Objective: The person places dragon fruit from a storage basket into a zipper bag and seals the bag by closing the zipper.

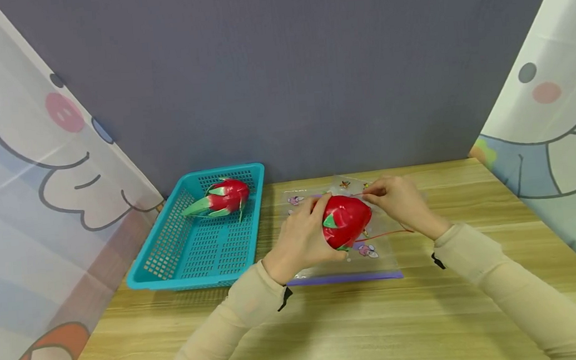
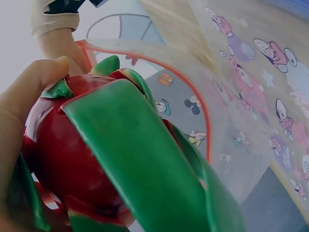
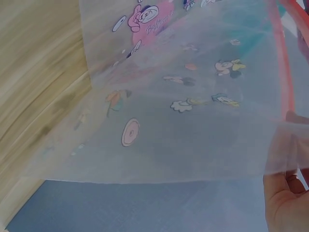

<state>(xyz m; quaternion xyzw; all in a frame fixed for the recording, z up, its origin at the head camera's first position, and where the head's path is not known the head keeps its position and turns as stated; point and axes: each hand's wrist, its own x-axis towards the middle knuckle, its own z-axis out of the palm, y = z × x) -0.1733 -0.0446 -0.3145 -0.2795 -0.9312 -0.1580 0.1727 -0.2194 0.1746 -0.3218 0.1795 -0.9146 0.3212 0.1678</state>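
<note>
A red dragon fruit with green leaf tips (image 1: 347,220) is gripped by my left hand (image 1: 302,240), over the middle of the table. Its long green leaves (image 2: 130,150) loom large in the left wrist view. The fruit stands at the mouth of a clear zip bag with a red edge (image 3: 159,154), printed with small cartoon figures. My right hand (image 1: 402,202) pinches the bag's red edge beside the fruit. Beneath both hands, a second clear bag with a purple zip edge (image 1: 345,278) lies flat on the table.
To the left stands a turquoise plastic basket (image 1: 185,283), with another dragon fruit (image 1: 231,196) lying in its far part. A grey panel (image 1: 291,79) rises behind the wooden table (image 1: 329,333). Cartoon-print sheets (image 1: 70,217) hang at both sides.
</note>
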